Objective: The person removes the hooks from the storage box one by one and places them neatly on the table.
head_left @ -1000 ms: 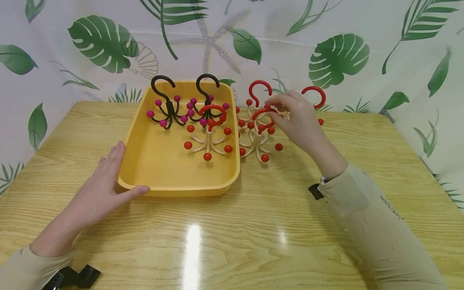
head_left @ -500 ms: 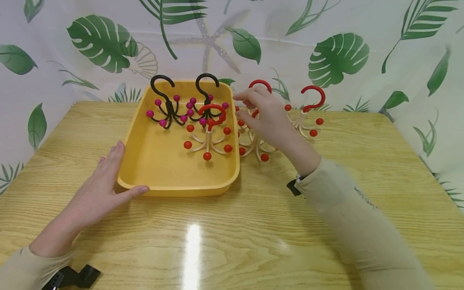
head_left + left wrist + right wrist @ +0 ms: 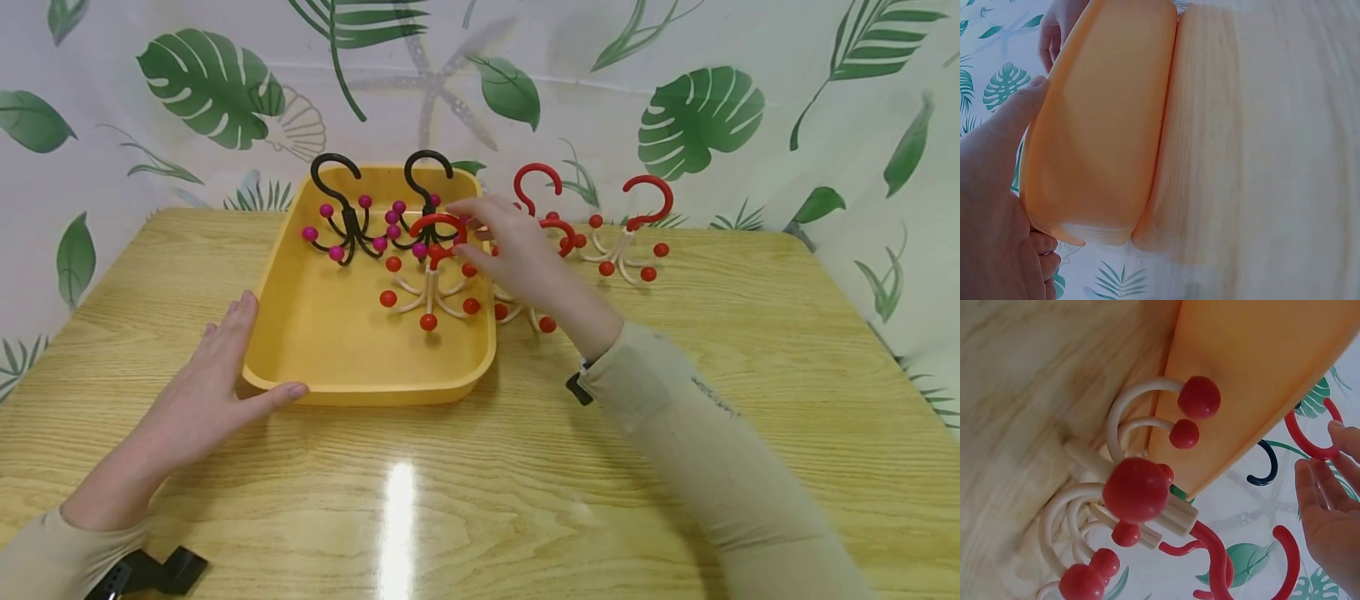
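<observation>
My left hand [image 3: 202,387] rests at the near left corner of a yellow tray [image 3: 371,392], its fingers straight along the side and its thumb on the front rim. In the tray stands a claw hanger with a red hook [image 3: 438,221], cream prongs and red ball tips. My right hand [image 3: 517,250] reaches over the tray's right rim to that hook, thumb and fingertips spread around it. The right wrist view shows the same red hook [image 3: 1310,447] between the fingertips. Two black claw hangers [image 3: 350,221] with magenta balls stand farther back in the tray.
To the right of the tray, several red-hooked claw hangers [image 3: 618,250] stand on the wooden table [image 3: 675,400]. My right forearm passes above the table beside them. A leaf-patterned cloth [image 3: 585,92] hangs behind the table.
My right hand has left a red-hooked hanger standing outside the tray and moved left to the one inside it. My left hand and the tray stay where they were.
</observation>
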The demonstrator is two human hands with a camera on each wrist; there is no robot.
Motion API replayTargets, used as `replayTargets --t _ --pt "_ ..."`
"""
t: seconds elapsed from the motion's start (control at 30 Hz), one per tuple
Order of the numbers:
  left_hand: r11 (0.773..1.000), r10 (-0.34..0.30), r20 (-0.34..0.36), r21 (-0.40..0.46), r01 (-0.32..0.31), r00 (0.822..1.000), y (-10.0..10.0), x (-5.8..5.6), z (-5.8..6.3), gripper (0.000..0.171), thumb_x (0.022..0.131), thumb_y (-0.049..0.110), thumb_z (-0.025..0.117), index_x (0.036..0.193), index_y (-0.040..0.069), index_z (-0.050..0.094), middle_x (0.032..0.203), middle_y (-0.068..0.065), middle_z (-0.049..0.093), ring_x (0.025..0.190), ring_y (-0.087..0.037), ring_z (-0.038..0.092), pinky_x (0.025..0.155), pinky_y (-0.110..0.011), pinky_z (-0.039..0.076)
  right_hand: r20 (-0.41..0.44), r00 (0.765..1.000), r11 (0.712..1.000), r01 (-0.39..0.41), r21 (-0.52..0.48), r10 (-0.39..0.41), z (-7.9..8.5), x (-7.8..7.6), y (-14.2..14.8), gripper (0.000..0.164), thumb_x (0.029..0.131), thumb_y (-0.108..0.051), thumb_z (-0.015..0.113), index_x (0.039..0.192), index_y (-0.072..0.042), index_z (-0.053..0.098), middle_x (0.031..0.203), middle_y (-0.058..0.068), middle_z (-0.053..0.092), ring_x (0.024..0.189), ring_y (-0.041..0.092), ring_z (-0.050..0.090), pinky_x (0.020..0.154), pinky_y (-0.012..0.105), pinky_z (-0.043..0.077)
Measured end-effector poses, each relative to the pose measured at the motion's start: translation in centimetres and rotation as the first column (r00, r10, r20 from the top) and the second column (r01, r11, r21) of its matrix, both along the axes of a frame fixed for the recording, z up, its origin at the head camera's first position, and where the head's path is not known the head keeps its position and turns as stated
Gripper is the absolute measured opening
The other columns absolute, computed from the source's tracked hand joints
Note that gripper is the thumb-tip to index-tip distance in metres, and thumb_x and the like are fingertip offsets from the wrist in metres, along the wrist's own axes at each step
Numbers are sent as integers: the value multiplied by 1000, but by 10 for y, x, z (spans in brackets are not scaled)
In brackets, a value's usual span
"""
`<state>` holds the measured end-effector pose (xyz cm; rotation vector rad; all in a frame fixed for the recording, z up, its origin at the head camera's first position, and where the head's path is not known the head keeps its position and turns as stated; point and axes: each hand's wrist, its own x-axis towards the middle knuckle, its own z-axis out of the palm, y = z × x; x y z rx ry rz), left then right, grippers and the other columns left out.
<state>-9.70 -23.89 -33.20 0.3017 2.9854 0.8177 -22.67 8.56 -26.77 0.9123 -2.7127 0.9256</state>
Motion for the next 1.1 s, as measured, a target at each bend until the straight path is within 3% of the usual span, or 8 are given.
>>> replayTargets --t 0.6,1.1 --pt "1000 -12 -27 1 12 1000 0 0 -1 109 86 54 64 152 11 -11 159 -6 -9 145 -28 -5 116 -42 -4 -15 998 995 56 -86 -58 -5 -6 -10 26 92 -6 63 118 -7 64 110 4 65 98 15 59 88 24 51" --pt "1000 0 -6 -1 0 1000 0 0 -1 110 85 56 63 152 11 -12 159 -7 -10 145 -29 -5 116 -42 -4 -68 996 984 36 -177 -49 4 2 -7 23 90 -7 66 113 -6 67 108 4 67 97 14 61 84 23 52"
